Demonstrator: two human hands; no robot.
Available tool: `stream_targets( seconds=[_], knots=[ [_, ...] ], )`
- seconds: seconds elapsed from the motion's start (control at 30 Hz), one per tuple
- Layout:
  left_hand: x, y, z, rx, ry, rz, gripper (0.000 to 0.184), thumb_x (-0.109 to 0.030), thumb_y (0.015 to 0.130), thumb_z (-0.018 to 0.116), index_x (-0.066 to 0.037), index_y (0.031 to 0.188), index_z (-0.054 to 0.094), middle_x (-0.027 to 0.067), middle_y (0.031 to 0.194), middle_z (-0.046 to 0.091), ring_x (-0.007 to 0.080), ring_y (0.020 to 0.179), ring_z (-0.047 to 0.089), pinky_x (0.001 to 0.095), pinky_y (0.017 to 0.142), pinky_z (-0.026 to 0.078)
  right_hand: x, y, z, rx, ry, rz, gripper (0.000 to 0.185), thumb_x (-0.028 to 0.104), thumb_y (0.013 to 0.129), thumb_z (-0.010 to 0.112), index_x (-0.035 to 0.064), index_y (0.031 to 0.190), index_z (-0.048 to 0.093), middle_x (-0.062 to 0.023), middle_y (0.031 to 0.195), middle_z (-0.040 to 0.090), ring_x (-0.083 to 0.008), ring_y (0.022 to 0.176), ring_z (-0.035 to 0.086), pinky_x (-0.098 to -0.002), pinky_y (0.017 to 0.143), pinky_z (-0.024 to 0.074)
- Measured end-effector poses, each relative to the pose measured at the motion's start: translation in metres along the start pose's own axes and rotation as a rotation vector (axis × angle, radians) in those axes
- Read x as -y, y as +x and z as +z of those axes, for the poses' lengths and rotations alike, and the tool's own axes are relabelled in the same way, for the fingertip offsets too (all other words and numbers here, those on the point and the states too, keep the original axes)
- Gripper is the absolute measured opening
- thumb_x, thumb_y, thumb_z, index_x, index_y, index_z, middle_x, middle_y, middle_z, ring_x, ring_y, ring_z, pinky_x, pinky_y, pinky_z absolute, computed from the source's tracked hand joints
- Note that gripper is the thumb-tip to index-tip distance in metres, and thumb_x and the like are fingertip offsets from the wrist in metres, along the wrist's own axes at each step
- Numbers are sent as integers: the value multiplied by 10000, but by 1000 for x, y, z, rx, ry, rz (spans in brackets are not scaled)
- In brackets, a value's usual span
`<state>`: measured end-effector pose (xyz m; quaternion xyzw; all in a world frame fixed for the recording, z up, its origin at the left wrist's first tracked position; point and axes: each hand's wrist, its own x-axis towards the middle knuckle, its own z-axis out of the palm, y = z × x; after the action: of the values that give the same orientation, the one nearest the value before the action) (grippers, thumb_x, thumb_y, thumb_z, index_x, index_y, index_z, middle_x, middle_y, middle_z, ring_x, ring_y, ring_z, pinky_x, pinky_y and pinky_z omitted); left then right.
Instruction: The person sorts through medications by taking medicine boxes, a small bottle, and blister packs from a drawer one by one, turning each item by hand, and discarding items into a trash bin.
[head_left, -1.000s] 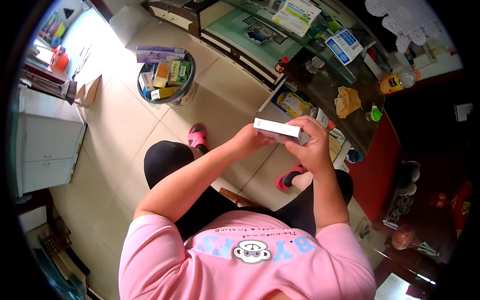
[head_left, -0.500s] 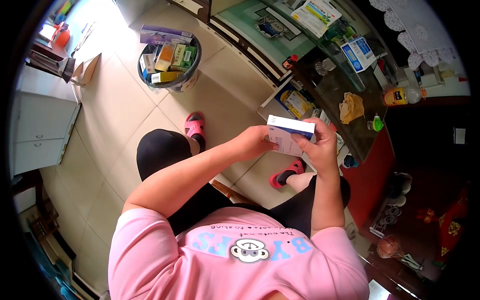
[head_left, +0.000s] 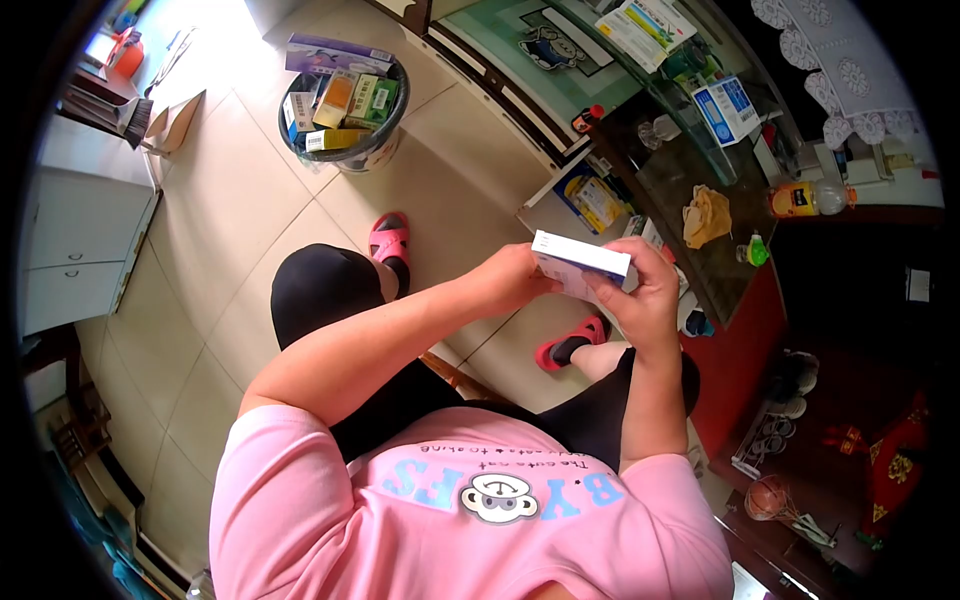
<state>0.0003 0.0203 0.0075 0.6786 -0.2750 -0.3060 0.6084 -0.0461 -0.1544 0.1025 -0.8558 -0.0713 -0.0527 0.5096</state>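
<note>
A white box with a blue edge [head_left: 581,255] is held between both hands above my lap. My left hand [head_left: 508,278] pinches its left end, and the fingertips are partly hidden beneath it. My right hand [head_left: 643,288] grips the right end, thumb on the near face and fingers at the far corner. Just beyond the box, an open drawer [head_left: 545,213] holds a blue and yellow pack [head_left: 597,197] and other packages.
A bin [head_left: 392,125] full of several boxes stands on the tiled floor. On the dark glass-topped table [head_left: 660,178] are a crumpled tan bag [head_left: 707,216], a green-capped bottle [head_left: 752,250] and a blue-white box [head_left: 727,110]. White cabinets [head_left: 75,225] stand at left.
The box has shifted slightly right in view since the earliest frame. It tilted to show more of its printed face, then tilted partly back. Both hands kept hold of it.
</note>
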Motion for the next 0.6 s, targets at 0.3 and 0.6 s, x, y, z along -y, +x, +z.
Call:
stream_targets(
  seconds=[0.3, 0.6],
  knots=[
    [-69, -103, -41, -311, -359, 45, 617, 85, 825, 618, -64, 1362, 354, 98, 1206, 537, 198, 1132, 543, 303, 938, 462, 54, 7, 33, 122, -69, 36, 255, 15, 707, 746, 1, 922, 610, -44, 864, 607, -121, 802, 579, -255, 733, 460],
    [-27, -195, -17, -693, -648, 268, 383, 99, 854, 578, -48, 1200, 507, 52, 1093, 574, 117, 1035, 557, 264, 843, 503, 103, -13, 109, 303, -98, -70, 272, 35, 693, 762, 5, 933, 638, -53, 808, 620, -126, 694, 556, -250, 619, 439]
  ],
)
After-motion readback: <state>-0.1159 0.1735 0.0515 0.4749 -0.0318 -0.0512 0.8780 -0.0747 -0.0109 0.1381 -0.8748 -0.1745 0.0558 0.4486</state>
